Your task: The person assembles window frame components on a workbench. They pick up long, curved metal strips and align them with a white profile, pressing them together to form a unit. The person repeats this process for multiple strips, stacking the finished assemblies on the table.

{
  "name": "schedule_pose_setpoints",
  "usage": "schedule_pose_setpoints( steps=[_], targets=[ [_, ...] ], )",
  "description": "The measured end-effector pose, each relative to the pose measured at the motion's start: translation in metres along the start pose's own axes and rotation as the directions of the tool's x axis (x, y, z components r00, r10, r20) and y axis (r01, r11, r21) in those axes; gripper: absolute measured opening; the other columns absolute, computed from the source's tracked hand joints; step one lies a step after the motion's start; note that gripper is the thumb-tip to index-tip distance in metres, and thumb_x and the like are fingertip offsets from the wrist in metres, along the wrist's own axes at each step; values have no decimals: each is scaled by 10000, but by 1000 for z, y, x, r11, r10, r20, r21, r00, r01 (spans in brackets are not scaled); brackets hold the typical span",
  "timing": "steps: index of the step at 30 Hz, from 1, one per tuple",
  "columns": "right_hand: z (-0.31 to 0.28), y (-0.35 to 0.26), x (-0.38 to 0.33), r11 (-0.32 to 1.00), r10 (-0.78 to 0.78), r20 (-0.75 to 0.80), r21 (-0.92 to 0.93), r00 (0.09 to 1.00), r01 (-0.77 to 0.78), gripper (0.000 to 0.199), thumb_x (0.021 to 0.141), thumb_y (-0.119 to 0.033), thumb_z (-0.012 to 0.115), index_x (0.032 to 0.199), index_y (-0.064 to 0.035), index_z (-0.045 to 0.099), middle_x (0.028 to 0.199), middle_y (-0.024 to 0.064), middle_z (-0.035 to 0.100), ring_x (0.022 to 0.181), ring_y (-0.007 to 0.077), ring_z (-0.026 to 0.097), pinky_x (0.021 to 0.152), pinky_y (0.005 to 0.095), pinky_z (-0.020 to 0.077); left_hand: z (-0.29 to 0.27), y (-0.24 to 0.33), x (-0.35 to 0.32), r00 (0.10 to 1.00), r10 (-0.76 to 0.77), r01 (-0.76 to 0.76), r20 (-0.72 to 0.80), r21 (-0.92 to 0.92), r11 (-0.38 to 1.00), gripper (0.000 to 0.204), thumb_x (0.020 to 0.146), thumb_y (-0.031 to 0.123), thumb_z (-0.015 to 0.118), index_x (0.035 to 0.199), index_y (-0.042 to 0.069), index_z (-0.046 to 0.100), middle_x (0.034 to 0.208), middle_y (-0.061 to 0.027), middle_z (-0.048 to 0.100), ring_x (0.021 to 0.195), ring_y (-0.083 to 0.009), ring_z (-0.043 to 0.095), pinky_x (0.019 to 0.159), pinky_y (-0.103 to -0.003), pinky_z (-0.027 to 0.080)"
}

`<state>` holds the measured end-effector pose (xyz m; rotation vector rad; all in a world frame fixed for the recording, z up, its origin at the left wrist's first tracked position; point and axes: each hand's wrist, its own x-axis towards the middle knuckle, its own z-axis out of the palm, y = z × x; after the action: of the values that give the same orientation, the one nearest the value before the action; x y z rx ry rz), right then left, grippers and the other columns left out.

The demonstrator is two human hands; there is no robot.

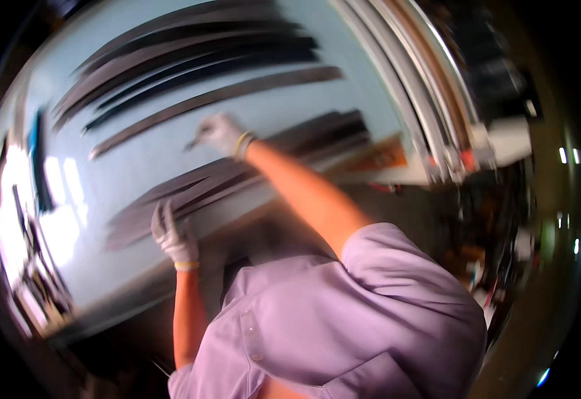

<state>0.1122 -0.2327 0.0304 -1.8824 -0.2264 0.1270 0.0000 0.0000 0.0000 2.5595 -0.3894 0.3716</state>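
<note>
Along the near edge of the worktop (121, 189), the gloved left hand (175, 239) spreads beside dark grey strips (204, 183); farther in, the gloved right hand (221, 134) pinches a small blurred thing (193, 143).

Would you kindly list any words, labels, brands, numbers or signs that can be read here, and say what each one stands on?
None can be read.
Orange patch at the table's edge: its darker marks are too blurred to tell whether they are writing.
Dark strips on the table: no readable lettering.
Purple shirt: no readable lettering.
Clutter at the right: too dark and blurred to tell.
</note>
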Motion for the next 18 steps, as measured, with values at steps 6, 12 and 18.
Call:
schedule_pose_setpoints(
  steps=[6,12,18],
  targets=[
    [-60,-24,-151,860,-389,-151,-414,909,299,133,786,-167,725,876,-105,648,931,65,612,930,263,596,858,390,480,26,111,19,526,-45,847,849,-528,-64,546,1037,496,453,1065,-12,652,802,-53,645,629,-122,565,560,-235,412],
    [-140,-26,-246,587,-486,-4,-743,874,323,170,801,-206,661,955,-134,657,1065,56,607,1010,248,581,909,401,470,48,193,25,321,192,938,927,-285,-196,299,958,333,659,937,36,622,755,-33,627,581,-94,561,460,-200,399],
    [-279,66,-316,726,-351,-466,-683,812,-78,331,849,-206,679,1136,-41,671,1197,169,626,1112,347,583,954,451,482,95,289,33,409,110,908,906,-416,50,226,940,257,687,879,49,624,704,-15,616,580,-81,558,503,-202,411]
  ],
)
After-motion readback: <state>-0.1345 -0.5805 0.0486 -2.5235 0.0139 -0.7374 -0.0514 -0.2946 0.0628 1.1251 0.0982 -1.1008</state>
